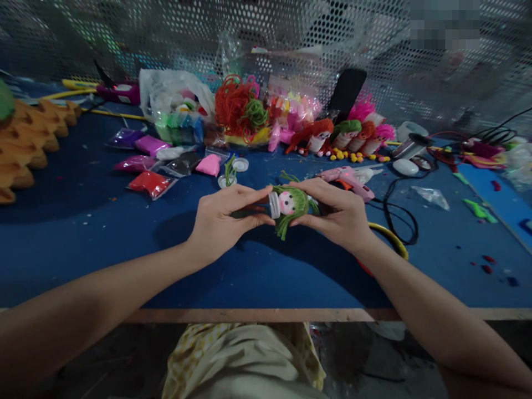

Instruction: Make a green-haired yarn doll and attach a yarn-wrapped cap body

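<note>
Above the blue table, a small doll head [286,203] with green yarn hair, a white face and pink cheeks lies on its side between my hands. My left hand [226,216] pinches the clear round cap or base [274,205] at the doll's neck end, thumb and fingers on opposite sides. With my right hand [336,210] I grip the green yarn hair [302,202] at the top of the head. Just beyond lie white round lids [240,164] with a bit of green yarn. A pink glue gun [349,182] rests behind my right hand.
Bags of coloured clay [150,184] lie at the left behind my hands. Finished yarn-haired dolls [319,137] line the back right, near a yarn heap [236,108]. A black cable [388,205] loops at right; yellow-handled scissors [393,238] sit under my right wrist.
</note>
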Tool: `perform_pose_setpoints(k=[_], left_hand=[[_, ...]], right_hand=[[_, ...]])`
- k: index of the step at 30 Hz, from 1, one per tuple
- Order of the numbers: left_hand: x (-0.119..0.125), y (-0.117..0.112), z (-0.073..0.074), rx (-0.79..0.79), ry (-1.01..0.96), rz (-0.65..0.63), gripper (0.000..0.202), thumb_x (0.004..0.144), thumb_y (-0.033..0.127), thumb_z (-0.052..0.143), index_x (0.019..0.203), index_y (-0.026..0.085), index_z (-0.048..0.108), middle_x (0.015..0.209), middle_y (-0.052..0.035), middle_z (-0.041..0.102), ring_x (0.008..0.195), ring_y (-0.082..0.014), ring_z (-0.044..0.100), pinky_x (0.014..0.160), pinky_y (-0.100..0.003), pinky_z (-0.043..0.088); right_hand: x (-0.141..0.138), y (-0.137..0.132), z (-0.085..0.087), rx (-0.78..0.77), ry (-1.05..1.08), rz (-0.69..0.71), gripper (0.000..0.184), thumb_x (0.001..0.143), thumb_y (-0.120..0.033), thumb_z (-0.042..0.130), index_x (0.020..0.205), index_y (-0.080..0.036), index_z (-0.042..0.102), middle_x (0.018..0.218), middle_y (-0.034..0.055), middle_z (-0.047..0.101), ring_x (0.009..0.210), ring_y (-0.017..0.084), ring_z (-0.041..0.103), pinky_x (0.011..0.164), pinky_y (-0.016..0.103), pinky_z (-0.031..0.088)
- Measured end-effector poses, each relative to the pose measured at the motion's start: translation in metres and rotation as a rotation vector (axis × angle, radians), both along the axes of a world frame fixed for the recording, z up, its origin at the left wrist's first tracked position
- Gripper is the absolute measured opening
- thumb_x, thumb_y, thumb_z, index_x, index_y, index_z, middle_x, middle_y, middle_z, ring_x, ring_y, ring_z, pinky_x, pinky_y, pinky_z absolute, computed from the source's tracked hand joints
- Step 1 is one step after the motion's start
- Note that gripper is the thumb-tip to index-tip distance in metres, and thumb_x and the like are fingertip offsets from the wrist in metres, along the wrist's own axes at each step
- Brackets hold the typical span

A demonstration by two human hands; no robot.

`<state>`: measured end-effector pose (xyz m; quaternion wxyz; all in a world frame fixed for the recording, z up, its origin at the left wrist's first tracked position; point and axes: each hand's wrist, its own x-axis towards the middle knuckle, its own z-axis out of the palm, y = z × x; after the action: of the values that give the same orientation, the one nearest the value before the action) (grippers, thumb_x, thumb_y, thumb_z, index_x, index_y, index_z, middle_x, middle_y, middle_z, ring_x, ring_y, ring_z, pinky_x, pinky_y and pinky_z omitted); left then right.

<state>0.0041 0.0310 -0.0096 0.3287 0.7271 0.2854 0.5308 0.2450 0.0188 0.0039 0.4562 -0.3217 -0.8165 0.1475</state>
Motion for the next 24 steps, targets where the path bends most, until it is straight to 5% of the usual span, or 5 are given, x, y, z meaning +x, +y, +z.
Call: perform_pose_setpoints(k=[17, 20, 24], left_hand=[[0.003, -0.001, 0.003, -0.277, -0.022, -0.054, 0.042, 0.072, 0.029, 0.090, 0.113, 0.025, 0.081, 0.103, -0.0027, 0.081, 0.089, -0.0190, 0.078, 0.085, -0.031, 0.067], [0.005, 0.003, 0.004, -0.468, -0.071, -0.112, 0.045, 0.071, 0.032, 0.091, 0.113, 0.019, 0.079, 0.104, -0.0062, 0.082, 0.095, -0.0229, 0.078, 0.088, -0.034, 0.066], [0.008, 0.007, 0.002, -0.631, -0.137, -0.142, 0.049, 0.071, 0.037, 0.091, 0.113, 0.016, 0.077, 0.109, -0.0098, 0.081, 0.103, -0.0256, 0.076, 0.094, -0.037, 0.063]], right_hand=[[0.000, 0.000, -0.001, -0.050, 0.033, -0.025, 0.055, 0.076, -0.046, 0.084, 0.125, -0.023, 0.074, 0.112, 0.0077, 0.079, 0.100, 0.024, 0.072, 0.094, 0.038, 0.057], [0.001, -0.001, -0.001, -0.155, 0.055, -0.079, 0.060, 0.076, -0.053, 0.083, 0.128, -0.024, 0.073, 0.115, 0.0069, 0.079, 0.103, 0.025, 0.073, 0.096, 0.039, 0.057], [-0.001, -0.003, -0.005, -0.410, 0.254, -0.097, 0.048, 0.098, -0.059, 0.054, 0.130, -0.028, 0.072, 0.124, 0.0041, 0.076, 0.118, 0.024, 0.070, 0.111, 0.043, 0.052]])
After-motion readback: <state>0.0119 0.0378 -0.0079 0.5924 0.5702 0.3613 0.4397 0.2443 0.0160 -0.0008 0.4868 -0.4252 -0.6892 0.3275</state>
